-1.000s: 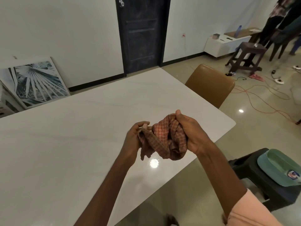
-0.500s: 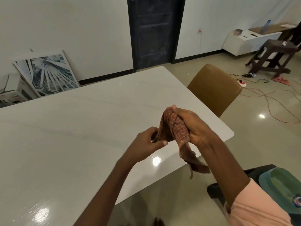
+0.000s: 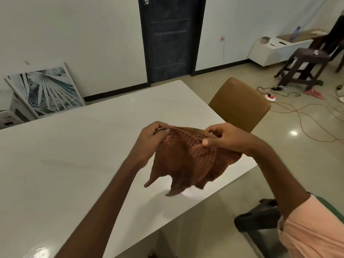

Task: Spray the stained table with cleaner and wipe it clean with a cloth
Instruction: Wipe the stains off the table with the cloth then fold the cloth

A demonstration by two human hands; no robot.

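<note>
Rust-brown checked cloth [image 3: 188, 161] spread between your two hands above the white counter [image 3: 74, 164].

Your left hand [image 3: 151, 140] pinches the cloth's upper edge at one end, thumb over the fabric, and your right hand [image 3: 226, 139] pinches the same edge at the other end; each grip is closed on the cloth. The fabric hangs below in loose folds, its lower corners blurred just over the counter's near edge. A tan chair [image 3: 240, 105] stands at the counter's far side; a framed palm print [image 3: 46, 88] leans against the wall.
</note>
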